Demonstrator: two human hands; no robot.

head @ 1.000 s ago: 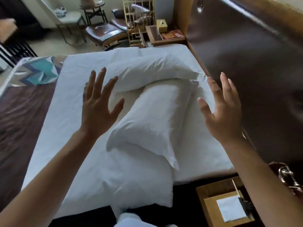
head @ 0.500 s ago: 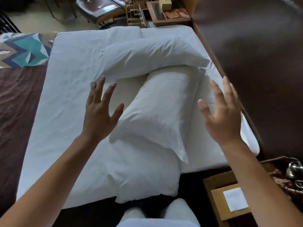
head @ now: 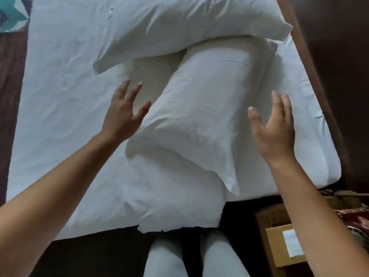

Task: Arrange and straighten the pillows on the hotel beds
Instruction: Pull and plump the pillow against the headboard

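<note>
Both hands, left (head: 122, 114) and right (head: 273, 128), are hovering spread and empty, flanking the near pillow (head: 201, 116); gripping its sides likely comes next.

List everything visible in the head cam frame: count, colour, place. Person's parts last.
pillows: 3, white; far pillow across the top, middle pillow lengthwise with its far end under it, near pillow overhanging the near edge
bed sheet: 1, white, covers the mattress
headboard: 1, dark brown, along the right edge
bed runner: 1, dark brown, far left
patterned cloth: 1, teal, top left corner
side table: 1, wooden, lower right
white card: 1, on the side table
legs: 2, light trousers, bottom centre
left hand: open, fingers spread, at the middle pillow's left side
right hand: open, at its right side
</note>
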